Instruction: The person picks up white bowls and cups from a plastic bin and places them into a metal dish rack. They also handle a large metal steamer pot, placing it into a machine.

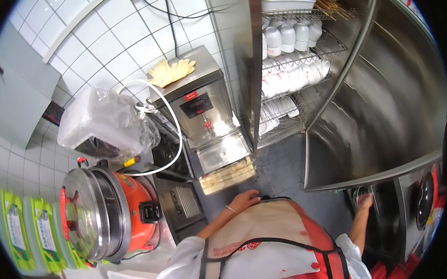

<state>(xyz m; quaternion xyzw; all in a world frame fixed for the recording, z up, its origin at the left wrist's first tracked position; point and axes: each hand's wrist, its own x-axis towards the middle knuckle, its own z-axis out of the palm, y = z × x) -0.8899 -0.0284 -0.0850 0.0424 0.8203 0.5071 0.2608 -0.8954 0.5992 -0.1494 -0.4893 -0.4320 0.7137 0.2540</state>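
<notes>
My left hand (246,200) hangs in front of the apron (256,226), back upward, with a thin bracelet at the wrist. Its fingers are slightly bent and nothing shows in them. Out at the right, my right hand (364,202) reaches down beside the lower edge of the steel cabinet door (379,107). A small shiny round object (358,193) lies at its fingers; whether the hand grips it is too unclear to say. Ahead stands the open steel cabinet, with white cups (287,38) and other white crockery (281,108) on its wire racks (327,50).
A steel water boiler (199,99) bears yellow gloves (172,72) and a red tap. At left are an orange cooker (134,210) with a steel lid, a plastic-wrapped appliance (102,120), a looping white hose (178,129) and green-rimmed containers (30,227). A low beige block (229,175) sits under the boiler.
</notes>
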